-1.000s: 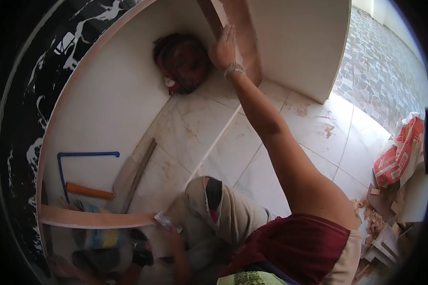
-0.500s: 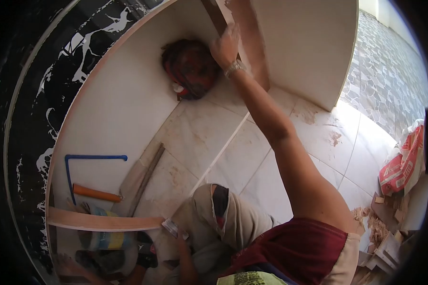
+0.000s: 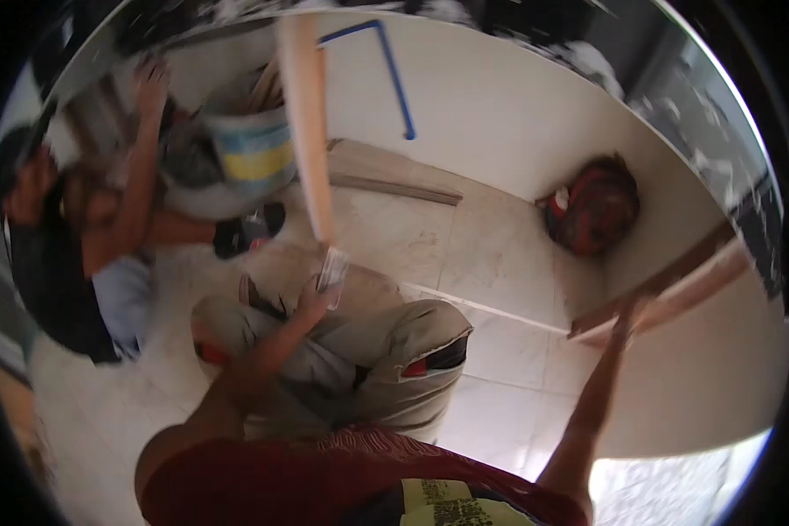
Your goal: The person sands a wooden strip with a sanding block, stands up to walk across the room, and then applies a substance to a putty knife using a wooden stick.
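Observation:
My left hand is closed on a flat pale rectangular piece whose kind I cannot make out. It is held over my lap, just below the lower end of an upright wooden strip. My right arm stretches out to the right, where my right hand rests at a wooden edging strip along the pale panel. Motion smears its fingers, so their grip does not show.
A co-worker sits at left, one hand raised. Near that person stands a bucket. A blue rod frame is at the back panel, a long bar lies on the floor, and a dark red bag sits in the corner.
My view has swung to the left, bringing the co-worker into sight. My right hand is still at the wooden edging, and the left keeps the flat pale piece.

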{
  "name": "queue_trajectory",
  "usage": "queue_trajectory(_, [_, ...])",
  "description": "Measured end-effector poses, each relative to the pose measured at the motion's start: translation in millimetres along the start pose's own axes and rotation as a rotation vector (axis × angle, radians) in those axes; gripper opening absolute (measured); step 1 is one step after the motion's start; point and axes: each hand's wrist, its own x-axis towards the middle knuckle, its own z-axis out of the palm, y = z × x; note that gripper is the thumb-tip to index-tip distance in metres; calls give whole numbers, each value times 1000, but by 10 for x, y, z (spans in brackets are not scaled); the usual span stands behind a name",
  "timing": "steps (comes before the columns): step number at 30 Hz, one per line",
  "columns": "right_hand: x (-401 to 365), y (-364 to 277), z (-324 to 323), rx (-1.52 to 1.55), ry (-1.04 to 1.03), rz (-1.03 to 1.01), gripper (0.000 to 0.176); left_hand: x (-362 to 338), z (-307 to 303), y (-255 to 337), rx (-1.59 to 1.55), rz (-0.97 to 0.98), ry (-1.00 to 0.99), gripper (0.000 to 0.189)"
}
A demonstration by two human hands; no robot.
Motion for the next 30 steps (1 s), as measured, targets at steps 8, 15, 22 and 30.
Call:
queue_trajectory(8, [-2805,-1548,-972,1074,-882,219,53,-666,355,1198,-461,-139,-131,52])
queue_trajectory(15, [-2866,-3925,-2292,1458,-1192,-26,52,-770,758,2176,-74,589,-151,83])
queue_trajectory(22, [-2906,-3519,-1937,1480,-1298,457,44,49,-121,2398,-121,426,133,35])
queue_trajectory(30, [-3129,-3240,-1663,1572,-1160,584,45,1739,-745,3652,-128,766,75,26])
